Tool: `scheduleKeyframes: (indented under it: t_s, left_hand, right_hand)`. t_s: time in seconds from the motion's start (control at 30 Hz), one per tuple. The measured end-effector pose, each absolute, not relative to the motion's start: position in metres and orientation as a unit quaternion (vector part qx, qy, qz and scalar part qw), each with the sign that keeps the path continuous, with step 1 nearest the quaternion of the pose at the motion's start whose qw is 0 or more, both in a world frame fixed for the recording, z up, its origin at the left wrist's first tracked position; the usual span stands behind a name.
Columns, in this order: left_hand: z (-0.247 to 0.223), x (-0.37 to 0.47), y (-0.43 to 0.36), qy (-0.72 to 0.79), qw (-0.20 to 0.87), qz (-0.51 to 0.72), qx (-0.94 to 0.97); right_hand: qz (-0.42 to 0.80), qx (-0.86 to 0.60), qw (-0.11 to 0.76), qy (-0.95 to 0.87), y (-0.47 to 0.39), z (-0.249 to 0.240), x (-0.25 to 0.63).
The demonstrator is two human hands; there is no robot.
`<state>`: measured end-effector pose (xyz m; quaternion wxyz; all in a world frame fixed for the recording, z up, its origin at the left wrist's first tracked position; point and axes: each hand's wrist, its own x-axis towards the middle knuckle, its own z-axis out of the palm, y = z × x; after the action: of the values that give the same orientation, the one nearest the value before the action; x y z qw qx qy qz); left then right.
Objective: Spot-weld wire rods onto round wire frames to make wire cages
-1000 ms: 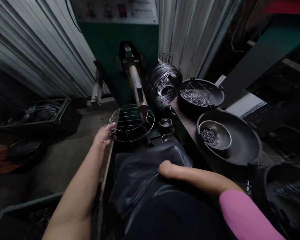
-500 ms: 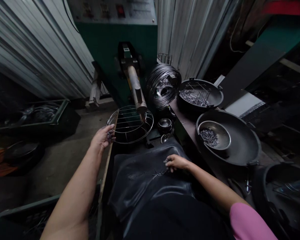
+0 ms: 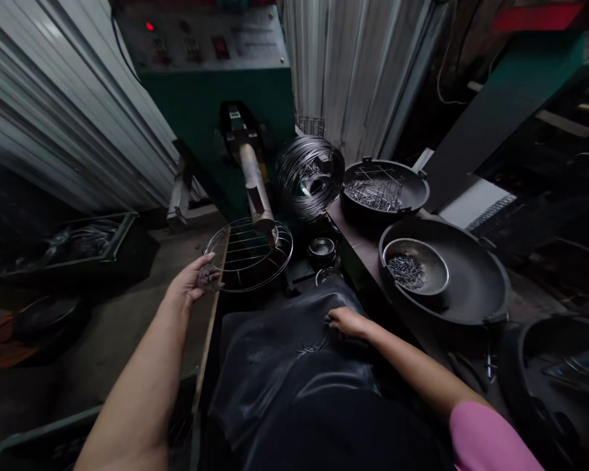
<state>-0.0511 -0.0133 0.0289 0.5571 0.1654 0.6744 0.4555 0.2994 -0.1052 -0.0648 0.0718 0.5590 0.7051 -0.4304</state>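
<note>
Pinching the wire rack (image 3: 248, 251) with the left hand (image 3: 196, 277) at eleven o'clock from the lap (image 3: 275, 386), likely steadying it at the rod (image 3: 256, 186). Curling the right hand (image 3: 347, 322) near wire bits (image 3: 313, 347); cannot tell if gripping any.

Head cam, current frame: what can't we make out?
All in the head view:
- Right hand: curled fingers and dim light hide whether it holds anything.
- Metal rod: its tip overlaps the wire rack; contact can't be told from this angle.
- Control panel: lettering too small and blurred to read.
- Lower-left crate: cut off by the bottom edge, contents dark.
- Lower-right black pan: cut off by the right edge.
</note>
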Motion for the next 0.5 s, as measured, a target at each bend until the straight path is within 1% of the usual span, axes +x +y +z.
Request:
scheduleKeyframes:
  t_s: [0.07,0.13,0.17,0.23,0.33,0.43,0.5]
  left_hand:
    - [0.030,-0.051,-0.013,0.673,0.565,0.448,0.165]
    - [0.029,-0.050,-0.014,0.669,0.570,0.447,0.166]
    - [0.028,-0.050,-0.014,0.666,0.572,0.449,0.166]
    - [0.026,-0.048,-0.014,0.662,0.572,0.454,0.164]
    - [0.025,-0.046,-0.014,0.665,0.569,0.459,0.153]
    - [0.026,-0.046,-0.014,0.659,0.578,0.458,0.147]
    - [0.026,-0.046,-0.014,0.650,0.588,0.459,0.146]
  right_hand:
    - [-0.506,0.576,0.017,0.642,-0.105,-0.067,0.304]
    - [-0.588,0.586,-0.071,0.553,-0.104,-0.070,0.309]
    - [-0.615,0.586,-0.111,0.515,-0.103,-0.072,0.311]
    - [-0.630,0.586,-0.159,0.484,-0.101,-0.075,0.314]
    - [-0.592,0.599,-0.161,0.515,-0.099,-0.080,0.317]
    - [-0.520,0.611,-0.111,0.587,-0.099,-0.083,0.318]
    - [-0.495,0.609,-0.088,0.614,-0.100,-0.084,0.317]
